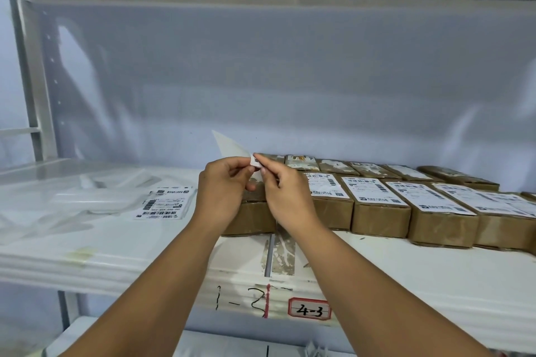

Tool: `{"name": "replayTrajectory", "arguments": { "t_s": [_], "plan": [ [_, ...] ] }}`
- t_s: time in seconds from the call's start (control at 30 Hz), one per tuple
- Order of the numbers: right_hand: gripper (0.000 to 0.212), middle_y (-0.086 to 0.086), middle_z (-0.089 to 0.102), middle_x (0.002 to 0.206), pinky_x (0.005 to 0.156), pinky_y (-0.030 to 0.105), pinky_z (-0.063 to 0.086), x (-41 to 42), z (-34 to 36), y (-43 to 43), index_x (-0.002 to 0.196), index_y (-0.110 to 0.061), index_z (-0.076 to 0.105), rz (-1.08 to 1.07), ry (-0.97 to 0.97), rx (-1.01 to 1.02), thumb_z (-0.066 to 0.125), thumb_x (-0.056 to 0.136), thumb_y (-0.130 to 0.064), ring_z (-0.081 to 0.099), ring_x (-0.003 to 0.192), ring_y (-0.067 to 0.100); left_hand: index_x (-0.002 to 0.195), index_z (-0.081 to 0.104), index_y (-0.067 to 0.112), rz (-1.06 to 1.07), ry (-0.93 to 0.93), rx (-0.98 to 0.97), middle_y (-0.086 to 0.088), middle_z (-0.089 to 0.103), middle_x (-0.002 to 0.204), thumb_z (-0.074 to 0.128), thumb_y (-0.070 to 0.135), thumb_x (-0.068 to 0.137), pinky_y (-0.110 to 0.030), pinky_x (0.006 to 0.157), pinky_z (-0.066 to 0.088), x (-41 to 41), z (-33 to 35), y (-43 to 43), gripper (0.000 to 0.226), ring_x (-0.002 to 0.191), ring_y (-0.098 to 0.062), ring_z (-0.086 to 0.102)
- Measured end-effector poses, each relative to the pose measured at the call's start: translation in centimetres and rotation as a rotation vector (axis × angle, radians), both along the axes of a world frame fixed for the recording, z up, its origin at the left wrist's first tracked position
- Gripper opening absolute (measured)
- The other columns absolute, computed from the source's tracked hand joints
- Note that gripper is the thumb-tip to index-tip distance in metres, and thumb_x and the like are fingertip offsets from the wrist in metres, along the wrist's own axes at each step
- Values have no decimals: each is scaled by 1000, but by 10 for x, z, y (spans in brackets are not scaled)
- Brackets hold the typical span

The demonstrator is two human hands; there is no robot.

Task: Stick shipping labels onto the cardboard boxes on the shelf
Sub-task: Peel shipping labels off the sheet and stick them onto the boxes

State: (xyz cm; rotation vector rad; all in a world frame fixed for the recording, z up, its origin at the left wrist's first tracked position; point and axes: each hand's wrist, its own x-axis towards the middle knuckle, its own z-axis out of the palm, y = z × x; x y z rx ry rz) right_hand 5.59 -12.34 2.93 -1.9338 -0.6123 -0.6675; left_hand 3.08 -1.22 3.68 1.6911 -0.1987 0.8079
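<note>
A white metal shelf (116,243) stood loaded along its right half.
Two rows of brown cardboard boxes (380,211) sat there, most of the front row bearing white printed labels. A loose stack of white barcode shipping labels (165,203) lay to their left, with clear plastic bags (87,197) beyond. A red-bordered "4-3" tag (309,308) was stuck to the front lip.

Rectangular brown cardboard boxes (380,219) look matt and fibrous. The white paper shipping labels (374,193) on them are smooth and matt. The white painted metal shelf (116,255) has a soft sheen; the translucent plastic sheet (290,81) behind is glossy. The pale backing sheet (229,145) looks slick.
</note>
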Motion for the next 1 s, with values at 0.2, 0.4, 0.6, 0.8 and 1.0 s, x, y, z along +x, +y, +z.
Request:
{"name": "replayTrajectory", "arguments": {
  "t_s": [0.2, 0.4, 0.6, 0.8, 1.0],
  "plan": [
    [33, 1, 68, 117, 84, 14, 39, -2, 0, 0, 128, -23, 59, -7, -8, -39, 47, 98, -17, 60, 105, 13, 87, 72, 18, 2, 16, -13, 10, 59, 47, 59, 9, 89, -10, 49, 36, 0, -2, 1, 16, 42, 1, 51],
    [32, -4, 68, 116, 84, 10, 40, -4, 0, 0, 126, -23, 61, 4, -7, -18, 50, 96, -18, 60, 103, 8, 83, 69, 14, 9, 1, 4, 8, 60, 60, 57, 9, 87, -22, 55, 41, 3, -3, 1, 14, 47, -7, 51],
    [28, -1, 63, 113, 88, 7, 40, -4, -1, 2, 118, -14, 67, -4, -138, -18, 54, 93, -10, 56, 101, 6, 62, 54, 23, 40, -44, 50, 17, 55, 58, 57, 8, 84, -25, 56, 33, 1, -2, 1, 26, 50, 0, 44],
    [27, 0, 66, 108, 79, 3, 36, -5, 0, 1, 116, -15, 68, -23, -137, -62, 55, 92, -14, 58, 97, 8, 66, 48, 18, 19, -62, 89, 14, 51, 58, 55, 9, 86, -26, 52, 29, 2, -3, 2, 24, 46, -8, 33],
    [23, -5, 51, 60, 55, 23, 31, -10, 2, 0, 73, -12, 64, -50, -136, -4, 51, 92, -14, 43, 60, 11, 71, 54, 17, 9, -79, 141, 13, 54, 65, 56, 17, 89, -20, 50, 31, -1, -4, 1, 18, 50, -10, 36]
  ]
}}
